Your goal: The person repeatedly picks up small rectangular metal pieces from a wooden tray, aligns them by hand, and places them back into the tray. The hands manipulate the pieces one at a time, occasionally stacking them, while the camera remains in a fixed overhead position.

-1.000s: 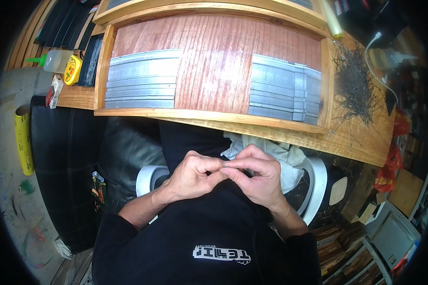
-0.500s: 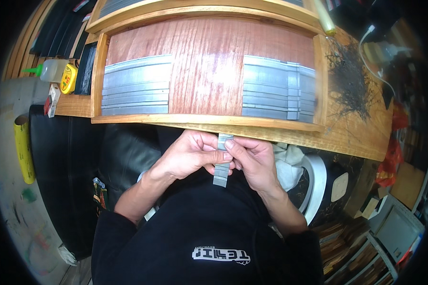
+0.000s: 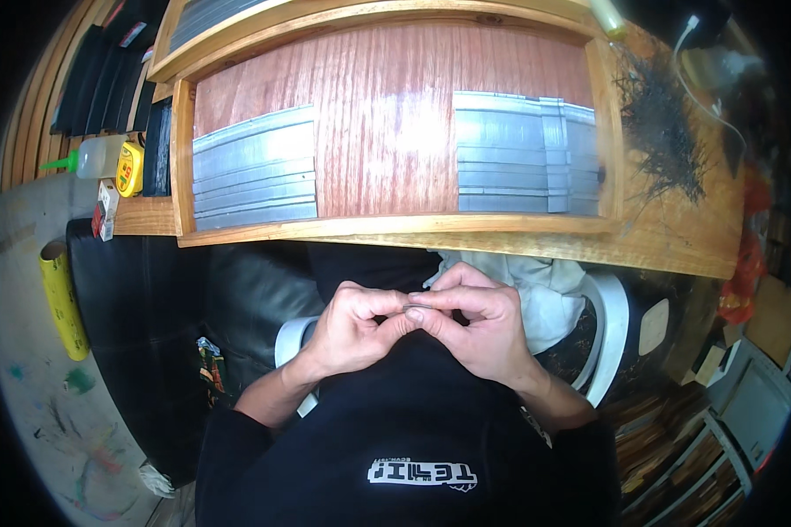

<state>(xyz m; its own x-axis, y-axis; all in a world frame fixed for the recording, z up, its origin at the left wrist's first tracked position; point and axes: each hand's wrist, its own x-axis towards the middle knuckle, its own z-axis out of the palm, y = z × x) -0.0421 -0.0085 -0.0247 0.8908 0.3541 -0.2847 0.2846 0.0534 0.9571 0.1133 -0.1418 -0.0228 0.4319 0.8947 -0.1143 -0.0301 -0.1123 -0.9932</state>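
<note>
Thumb and fingers of my left hand [image 3: 359,327] pinch one end of a small grey strip [image 3: 417,307]. My right hand [image 3: 479,323] pinches the same strip from the other side, fingertips meeting those of the left. Seen nearly edge-on, the strip is mostly covered by my fingers. Both hands are over my lap, just short of the table edge. Beyond them lies a wooden tray [image 3: 395,230] with a reddish wood bottom. Inside it are two groups of flat grey strips, a left group [image 3: 253,167] and a right group [image 3: 505,158].
On the right of the table [image 3: 677,241] lies a pile of thin dark slivers [image 3: 664,132] beside a white cable. A yellow tape measure [image 3: 129,169] and a green-tipped bottle [image 3: 101,156] stand left of the tray. A white cloth [image 3: 540,303] hangs by the chair arm [image 3: 602,334].
Both hands have drawn back from the tray's front edge toward my body. The grey strip, which showed its long flat face before, is now turned nearly edge-on between my fingertips.
</note>
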